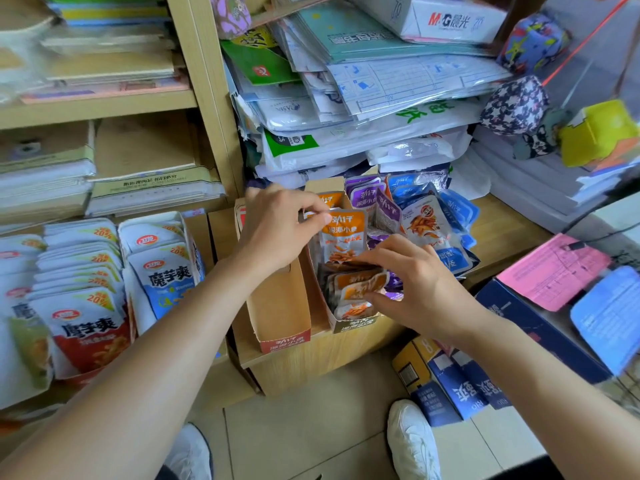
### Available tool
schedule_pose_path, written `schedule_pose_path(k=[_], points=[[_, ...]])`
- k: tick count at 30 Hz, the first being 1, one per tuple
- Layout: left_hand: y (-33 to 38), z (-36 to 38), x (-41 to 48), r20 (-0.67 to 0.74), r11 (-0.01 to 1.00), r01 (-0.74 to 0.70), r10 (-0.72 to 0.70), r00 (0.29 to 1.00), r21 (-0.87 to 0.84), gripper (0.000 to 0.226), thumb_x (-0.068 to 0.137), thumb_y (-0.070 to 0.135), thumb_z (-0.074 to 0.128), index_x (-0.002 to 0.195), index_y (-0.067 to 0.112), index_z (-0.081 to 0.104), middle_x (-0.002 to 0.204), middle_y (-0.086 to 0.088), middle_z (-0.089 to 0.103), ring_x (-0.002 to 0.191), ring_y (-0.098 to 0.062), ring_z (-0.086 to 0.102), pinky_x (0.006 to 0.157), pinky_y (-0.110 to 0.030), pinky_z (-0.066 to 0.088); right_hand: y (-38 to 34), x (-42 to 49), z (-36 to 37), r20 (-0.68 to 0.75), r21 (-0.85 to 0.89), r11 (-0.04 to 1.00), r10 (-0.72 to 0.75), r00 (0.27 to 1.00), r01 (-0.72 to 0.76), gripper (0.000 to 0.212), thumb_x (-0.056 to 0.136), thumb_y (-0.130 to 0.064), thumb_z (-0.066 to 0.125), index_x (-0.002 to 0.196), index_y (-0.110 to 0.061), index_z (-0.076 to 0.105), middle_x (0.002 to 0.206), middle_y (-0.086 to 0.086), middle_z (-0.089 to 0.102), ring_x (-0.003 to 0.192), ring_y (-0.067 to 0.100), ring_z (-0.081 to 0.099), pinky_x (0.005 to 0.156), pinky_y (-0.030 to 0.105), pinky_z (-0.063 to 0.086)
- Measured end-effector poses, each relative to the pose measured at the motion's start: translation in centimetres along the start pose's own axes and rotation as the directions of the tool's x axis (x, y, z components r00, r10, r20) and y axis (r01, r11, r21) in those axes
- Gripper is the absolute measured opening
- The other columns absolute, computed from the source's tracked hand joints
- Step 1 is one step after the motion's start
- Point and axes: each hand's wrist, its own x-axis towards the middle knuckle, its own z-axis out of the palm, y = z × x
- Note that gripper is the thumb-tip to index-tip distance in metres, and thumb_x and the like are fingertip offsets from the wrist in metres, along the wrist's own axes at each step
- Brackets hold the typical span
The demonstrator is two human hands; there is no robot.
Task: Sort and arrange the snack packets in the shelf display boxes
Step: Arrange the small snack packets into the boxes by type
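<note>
My left hand [277, 230] pinches the top corner of an upright orange snack packet [344, 233] in a cardboard display box [353, 323]. My right hand [412, 285] grips the front stack of orange packets [356, 289] in that same box, thumb under and fingers over them. To the left stands a display box [280, 306] with a red front and nothing visible inside. Purple packets [367, 199] and blue packets [433, 223] stand and lean behind and to the right.
Rows of white, blue and red packets [83, 289] fill boxes on the left shelf. Stacked paper and plastic bags [363, 109] pile above. Pink sheets [554, 271] and a dark blue box [540, 330] lie right. Cartons [446, 382] sit on the tiled floor by my shoes.
</note>
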Motion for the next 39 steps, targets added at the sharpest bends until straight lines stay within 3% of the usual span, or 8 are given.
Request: schedule_pose_path(k=[3, 6, 10, 17, 24, 28, 31, 39], points=[[0.0, -0.6, -0.2, 0.234, 0.982, 0.048, -0.004, 0.972, -0.181, 0.005, 0.090, 0.033, 0.074, 0.093, 0.031, 0.078, 0.086, 0.018, 0.073, 0.085, 0.000, 0.066, 0.084, -0.037, 0.056, -0.6, -0.2, 0.1, -0.058, 0.013, 1.000, 0.014, 0.998, -0.013, 0.074, 0.079, -0.031, 0.083, 0.144, -0.025, 0.048, 0.123, -0.005, 0.050, 0.109, 0.014, 0.053, 0.090, 0.043, 0.049], [0.3, -1.1, -0.4, 0.376, 0.959, 0.086, 0.023, 0.926, -0.270, 0.017, 0.084, 0.022, 0.081, 0.098, 0.029, 0.078, 0.088, 0.017, 0.074, 0.082, 0.003, 0.069, 0.078, -0.022, 0.057, -1.0, -0.4, -0.1, -0.062, 0.097, 0.994, 0.065, 0.996, -0.059, 0.093, 0.076, -0.028, 0.085, 0.153, -0.024, 0.033, 0.145, -0.003, 0.036, 0.121, 0.018, 0.051, 0.092, 0.039, 0.055], [-0.5, -1.7, -0.4, 0.484, 0.948, 0.114, 0.046, 0.874, -0.296, 0.033, 0.083, 0.008, 0.080, 0.110, 0.026, 0.076, 0.096, 0.015, 0.074, 0.089, 0.003, 0.070, 0.078, -0.013, 0.054, -0.7, -0.5, 0.2, -0.070, 0.037, 0.999, 0.010, 0.998, -0.008, 0.069, 0.080, -0.031, 0.082, 0.142, -0.020, 0.053, 0.139, -0.004, 0.052, 0.127, 0.016, 0.052, 0.100, 0.043, 0.052], [-1.9, -1.1, -0.4, 0.321, 0.970, 0.115, -0.041, 0.946, -0.214, 0.023, 0.091, 0.017, 0.074, 0.114, 0.020, 0.075, 0.095, 0.018, 0.070, 0.091, 0.007, 0.068, 0.092, -0.027, 0.056, -0.5, -0.8, -0.2, -0.050, 0.022, 1.000, -0.013, 0.999, 0.014, 0.047, 0.077, -0.039, 0.080, 0.117, -0.021, 0.065, 0.129, -0.005, 0.056, 0.116, 0.020, 0.053, 0.093, 0.042, 0.052], [-1.5, -0.5, -0.3, 0.360, 0.943, 0.137, -0.021, 0.933, -0.302, 0.018, 0.096, 0.017, 0.066, 0.111, 0.023, 0.074, 0.092, 0.021, 0.068, 0.083, 0.009, 0.065, 0.071, -0.014, 0.050, -0.6, -0.3, -0.3, -0.016, 0.029, 1.000, -0.003, 1.000, 0.003, 0.047, 0.076, -0.037, 0.084, 0.116, -0.027, 0.060, 0.162, -0.005, 0.028, 0.140, 0.017, 0.031, 0.106, 0.035, 0.033], [-1.5, -0.2, -0.4, 0.316, 0.928, 0.177, -0.068, 0.946, -0.328, 0.017, 0.098, 0.016, 0.064, 0.109, 0.026, 0.073, 0.102, 0.008, 0.074, 0.086, -0.001, 0.069, 0.063, -0.019, 0.056, -0.5, -0.2, -0.5, 0.011, 0.059, 0.998, 0.009, 1.000, -0.010, 0.049, 0.076, -0.040, 0.083, 0.115, -0.024, 0.059, 0.132, -0.008, 0.060, 0.124, 0.012, 0.049, 0.098, 0.036, 0.038], [-1.6, -0.2, -0.4, 0.240, 0.917, 0.208, -0.129, 0.962, -0.341, 0.018, 0.098, 0.015, 0.063, 0.109, 0.028, 0.071, 0.105, 0.001, 0.075, 0.088, -0.006, 0.071, 0.061, -0.024, 0.059, -0.8, -0.6, -0.8, 0.021, 0.097, 0.995, 0.023, 1.000, -0.025, 0.046, 0.077, -0.037, 0.084, 0.114, -0.023, 0.061, 0.114, -0.009, 0.066, 0.107, 0.009, 0.056, 0.092, 0.029, 0.040], [-1.1, -0.3, -0.6, 0.221, 0.960, 0.130, -0.074, 0.972, -0.250, 0.024, 0.100, 0.013, 0.058, 0.101, 0.033, 0.072, 0.099, 0.015, 0.068, 0.084, -0.005, 0.069, 0.065, -0.023, 0.056, -0.7, -0.7, -0.6, 0.069, 0.100, 0.995, -0.009, 0.998, 0.002, 0.034, 0.080, -0.036, 0.078, 0.105, -0.028, 0.058, 0.158, -0.007, 0.039, 0.147, 0.011, 0.030, 0.112, 0.042, 0.036]])
